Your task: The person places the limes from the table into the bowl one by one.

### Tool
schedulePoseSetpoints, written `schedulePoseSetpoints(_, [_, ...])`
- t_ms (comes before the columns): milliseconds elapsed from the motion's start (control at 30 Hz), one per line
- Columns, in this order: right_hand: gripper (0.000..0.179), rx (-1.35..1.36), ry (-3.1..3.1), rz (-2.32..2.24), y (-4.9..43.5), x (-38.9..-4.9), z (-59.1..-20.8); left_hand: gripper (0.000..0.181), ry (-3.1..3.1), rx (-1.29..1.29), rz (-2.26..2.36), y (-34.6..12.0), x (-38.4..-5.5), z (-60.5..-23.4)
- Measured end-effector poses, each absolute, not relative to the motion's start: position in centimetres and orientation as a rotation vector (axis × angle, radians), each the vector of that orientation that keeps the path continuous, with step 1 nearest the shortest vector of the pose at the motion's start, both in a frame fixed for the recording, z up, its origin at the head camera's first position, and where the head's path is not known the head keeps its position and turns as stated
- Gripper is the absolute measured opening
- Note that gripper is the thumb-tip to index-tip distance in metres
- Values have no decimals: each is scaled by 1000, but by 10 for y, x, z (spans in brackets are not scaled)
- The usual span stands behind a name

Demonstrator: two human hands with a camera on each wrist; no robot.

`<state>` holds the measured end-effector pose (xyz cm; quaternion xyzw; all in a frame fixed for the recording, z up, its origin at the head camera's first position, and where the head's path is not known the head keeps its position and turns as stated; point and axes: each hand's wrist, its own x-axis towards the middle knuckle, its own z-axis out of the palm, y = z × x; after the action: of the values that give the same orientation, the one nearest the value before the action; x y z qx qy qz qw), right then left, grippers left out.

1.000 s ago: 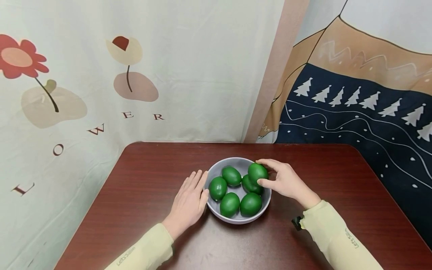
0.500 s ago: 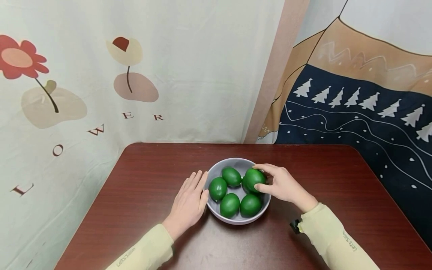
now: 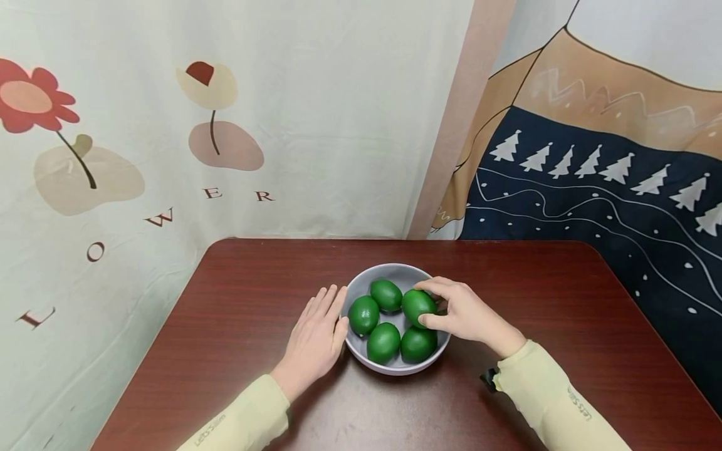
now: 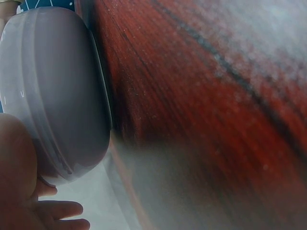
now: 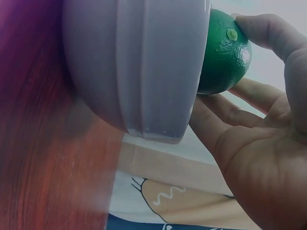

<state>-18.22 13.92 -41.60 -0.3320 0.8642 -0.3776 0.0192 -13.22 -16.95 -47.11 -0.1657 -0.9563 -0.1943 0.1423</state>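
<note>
In the head view a grey bowl point(image 3: 397, 371) holds several green limes, including one at its left side point(image 3: 363, 315) and one at its near right point(image 3: 418, 344). My right hand point(image 3: 474, 314) reaches over the bowl's right rim and pinches a lime point(image 3: 418, 305) between thumb and fingers. From the right wrist, that lime point(image 5: 224, 55) stands out above the rim of the bowl point(image 5: 139, 67). My left hand point(image 3: 316, 335) lies with straight fingers against the bowl's left side. Whatever is beneath the pinched lime is hidden.
The bowl stands on a dark red wooden table point(image 3: 271, 269), towards its far edge. Behind hang a pale curtain with printed flowers point(image 3: 338, 125) and a dark blue cloth with white trees point(image 3: 564, 200).
My right hand has moved left and slightly nearer, bringing the pinched lime from beside the right rim further in over the bowl. The left hand has stayed in place.
</note>
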Motion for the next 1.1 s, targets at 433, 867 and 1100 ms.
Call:
schedulePoseSetpoints(433, [49, -1102, 2713, -1050, 128, -179, -411, 54, -2753, -481, -564, -170, -132, -471])
schedulePoseSetpoints(867, [44, -1174, 2719, -911, 115, -184, -409, 55, -2755, -482, -556, -170, -132, -472])
schedulePoseSetpoints(1100, [42, -1211, 2750, -850, 109, -186, -408, 55, -2755, -487, -563, -170, -132, -473])
